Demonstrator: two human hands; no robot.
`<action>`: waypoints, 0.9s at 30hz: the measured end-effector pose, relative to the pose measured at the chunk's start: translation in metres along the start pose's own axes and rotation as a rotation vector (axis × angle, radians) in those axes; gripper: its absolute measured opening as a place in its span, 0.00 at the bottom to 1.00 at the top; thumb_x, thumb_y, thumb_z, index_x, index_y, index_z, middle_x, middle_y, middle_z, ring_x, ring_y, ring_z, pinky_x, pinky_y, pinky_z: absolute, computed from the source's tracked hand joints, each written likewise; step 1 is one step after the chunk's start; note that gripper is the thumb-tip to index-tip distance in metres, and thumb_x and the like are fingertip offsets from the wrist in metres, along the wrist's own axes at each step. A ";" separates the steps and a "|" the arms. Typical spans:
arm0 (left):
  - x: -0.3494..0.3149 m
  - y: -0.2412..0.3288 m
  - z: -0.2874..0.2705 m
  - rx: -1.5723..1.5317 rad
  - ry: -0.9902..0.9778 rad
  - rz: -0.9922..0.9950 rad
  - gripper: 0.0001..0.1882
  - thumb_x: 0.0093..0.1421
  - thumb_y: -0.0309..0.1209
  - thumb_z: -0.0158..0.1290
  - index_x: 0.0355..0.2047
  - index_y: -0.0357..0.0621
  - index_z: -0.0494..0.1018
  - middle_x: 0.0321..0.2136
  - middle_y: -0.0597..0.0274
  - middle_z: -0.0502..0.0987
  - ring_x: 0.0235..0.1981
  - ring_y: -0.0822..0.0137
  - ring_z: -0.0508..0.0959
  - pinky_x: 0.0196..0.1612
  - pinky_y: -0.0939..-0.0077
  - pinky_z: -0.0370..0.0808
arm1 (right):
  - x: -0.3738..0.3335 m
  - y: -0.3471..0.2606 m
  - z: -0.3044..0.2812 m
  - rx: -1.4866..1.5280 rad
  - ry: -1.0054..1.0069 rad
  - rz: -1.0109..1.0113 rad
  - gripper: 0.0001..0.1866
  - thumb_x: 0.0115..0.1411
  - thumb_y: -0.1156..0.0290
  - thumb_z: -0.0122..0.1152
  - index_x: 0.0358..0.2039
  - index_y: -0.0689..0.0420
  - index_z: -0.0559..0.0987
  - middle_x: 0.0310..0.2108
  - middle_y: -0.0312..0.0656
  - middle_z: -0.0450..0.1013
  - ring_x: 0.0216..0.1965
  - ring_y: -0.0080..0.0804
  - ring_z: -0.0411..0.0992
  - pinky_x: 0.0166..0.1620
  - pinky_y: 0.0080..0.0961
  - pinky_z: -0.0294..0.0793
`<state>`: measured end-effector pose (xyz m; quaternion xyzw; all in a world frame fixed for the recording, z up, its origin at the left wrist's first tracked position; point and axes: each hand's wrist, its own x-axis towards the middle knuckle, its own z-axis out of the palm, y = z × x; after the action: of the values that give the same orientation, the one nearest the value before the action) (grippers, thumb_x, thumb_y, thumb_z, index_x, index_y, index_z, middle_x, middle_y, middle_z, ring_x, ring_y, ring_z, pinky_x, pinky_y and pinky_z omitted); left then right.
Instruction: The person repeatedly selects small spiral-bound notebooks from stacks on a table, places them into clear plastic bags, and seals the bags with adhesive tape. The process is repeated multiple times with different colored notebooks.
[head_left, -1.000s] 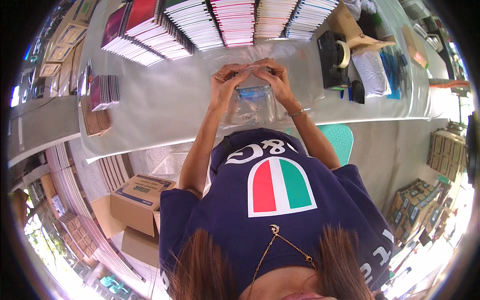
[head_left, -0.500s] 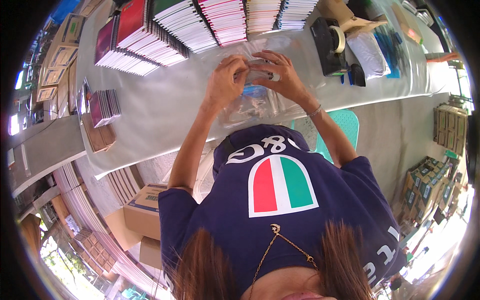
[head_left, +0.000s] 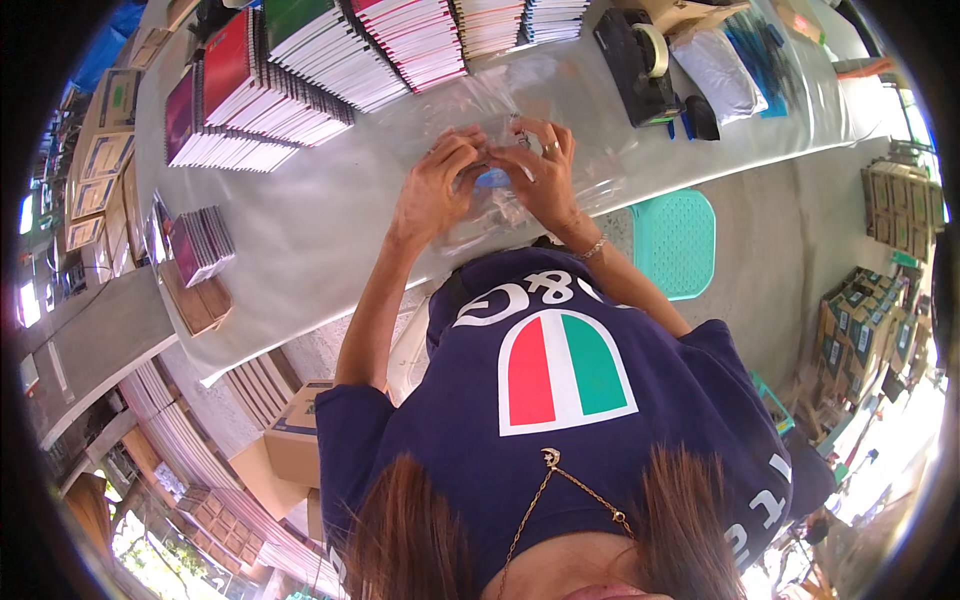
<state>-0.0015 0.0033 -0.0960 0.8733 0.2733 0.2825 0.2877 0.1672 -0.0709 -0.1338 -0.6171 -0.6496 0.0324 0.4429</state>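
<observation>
Above the table's near edge, my left hand [head_left: 436,188] and my right hand [head_left: 545,172] are close together, fingertips almost meeting. The fingers of both hands are curled in a pinch on clear plastic film [head_left: 505,205]. Loose, shiny folds of it spread on the table around and beyond my hands. A small blue patch shows through the film between my wrists. Glare and my own fingers hide exactly where the film is gripped.
Tall stacks of spiral-bound notebooks [head_left: 320,60] stand beyond my hands. A smaller notebook stack [head_left: 202,243] sits at left. To the right are a black tape dispenser [head_left: 632,75] and a white plastic packet [head_left: 718,75]. A turquoise stool [head_left: 676,245] stands beside the grey-white table [head_left: 300,240].
My right hand has drawn nearer to the left, its fingers closing in. The surroundings have shifted in view, with the table items further left and more of the stool showing.
</observation>
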 end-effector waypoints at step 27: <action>0.001 -0.012 0.007 0.098 0.079 0.158 0.05 0.54 0.24 0.58 0.33 0.43 0.77 0.38 0.60 0.79 0.43 0.58 0.78 0.55 0.60 0.71 | 0.010 0.200 -0.164 0.722 0.102 1.005 0.14 0.61 0.65 0.63 0.42 0.61 0.76 0.36 0.39 0.76 0.33 0.27 0.77 0.42 0.22 0.80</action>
<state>-0.0001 0.0102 -0.1084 0.8934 0.2284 0.3248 0.2103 0.4237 -0.0982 -0.1472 -0.6597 -0.2055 0.4250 0.5848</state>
